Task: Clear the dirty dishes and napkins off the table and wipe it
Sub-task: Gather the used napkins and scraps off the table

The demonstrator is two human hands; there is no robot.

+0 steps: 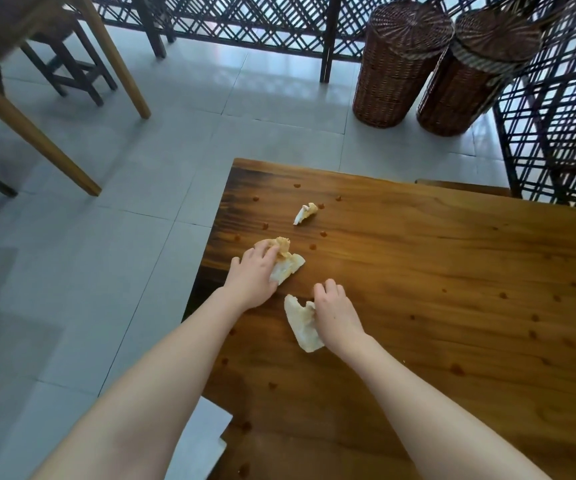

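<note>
Under the left hand (pixel 253 277), close to the wooden table's (pixel 435 271) left edge, lies a stained napkin (pixel 290 266). The fingers curl down over its brown-smeared far end and grip it, while its white end sticks out to the right of the knuckles. Just right of and nearer than that grip, the right hand (pixel 335 311) has its fingers bent and its thumb side closed on a second napkin (pixel 298 323). This one is crumpled and white, trailing out from the palm toward the person. The two hands are near each other but not touching.

A third napkin (pixel 305 213), small and twisted, lies loose on the wood beyond both hands, well apart from either. That makes three napkins in all, two held and one free. Small brown sauce spots (pixel 323 233) dot the tabletop around and beyond the hands; there are too many to count surely. Far past the hands, two tall wicker baskets (pixel 397 64) stand side by side on the tiled floor.
</note>
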